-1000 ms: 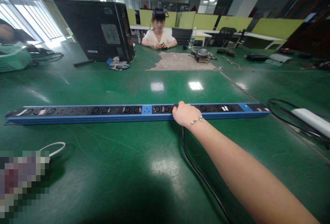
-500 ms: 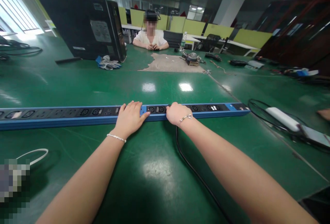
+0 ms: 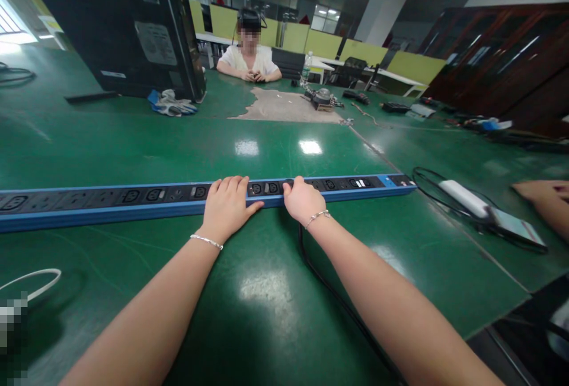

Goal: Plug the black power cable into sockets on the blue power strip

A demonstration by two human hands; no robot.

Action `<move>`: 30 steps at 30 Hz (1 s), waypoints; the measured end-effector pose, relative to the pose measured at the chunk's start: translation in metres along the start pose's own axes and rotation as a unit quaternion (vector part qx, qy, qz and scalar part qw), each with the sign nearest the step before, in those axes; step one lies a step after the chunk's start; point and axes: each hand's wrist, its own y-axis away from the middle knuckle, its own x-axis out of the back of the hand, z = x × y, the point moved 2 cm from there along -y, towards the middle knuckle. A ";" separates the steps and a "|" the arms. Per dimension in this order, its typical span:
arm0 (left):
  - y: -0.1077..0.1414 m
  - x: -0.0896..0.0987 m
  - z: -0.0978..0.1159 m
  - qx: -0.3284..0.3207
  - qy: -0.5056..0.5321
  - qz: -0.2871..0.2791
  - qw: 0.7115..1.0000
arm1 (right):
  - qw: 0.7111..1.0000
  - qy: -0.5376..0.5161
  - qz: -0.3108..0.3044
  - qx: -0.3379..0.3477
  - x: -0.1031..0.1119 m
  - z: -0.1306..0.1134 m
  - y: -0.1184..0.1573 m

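Across the surface from nine to three o'clock, the strip is lying under the open, flat left hand while the curled right hand is gripping a plug, which dragging cord could be tilting.

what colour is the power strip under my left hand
The power strip has blue edges and a mostly black top; the head view shows it best.
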 end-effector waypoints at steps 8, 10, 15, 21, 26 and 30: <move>0.001 0.000 -0.001 0.000 0.012 0.015 1.000 | 1.000 -0.007 -0.010 0.016 0.003 0.005 -0.002; 0.000 -0.001 -0.001 0.001 0.015 0.016 1.000 | 1.000 0.014 -0.004 0.016 0.004 0.004 -0.001; 0.001 0.001 0.001 0.009 0.022 0.014 1.000 | 0.999 0.048 0.001 0.021 0.006 0.002 0.003; 0.000 0.003 0.003 0.014 0.021 -0.002 1.000 | 0.998 0.059 -0.004 0.013 0.005 0.004 0.005; -0.001 0.004 0.002 0.022 0.020 -0.010 1.000 | 0.997 0.067 -0.010 0.022 0.007 0.006 0.001; -0.001 0.005 0.003 0.020 0.016 -0.013 1.000 | 0.997 0.071 -0.006 0.026 0.004 0.007 0.001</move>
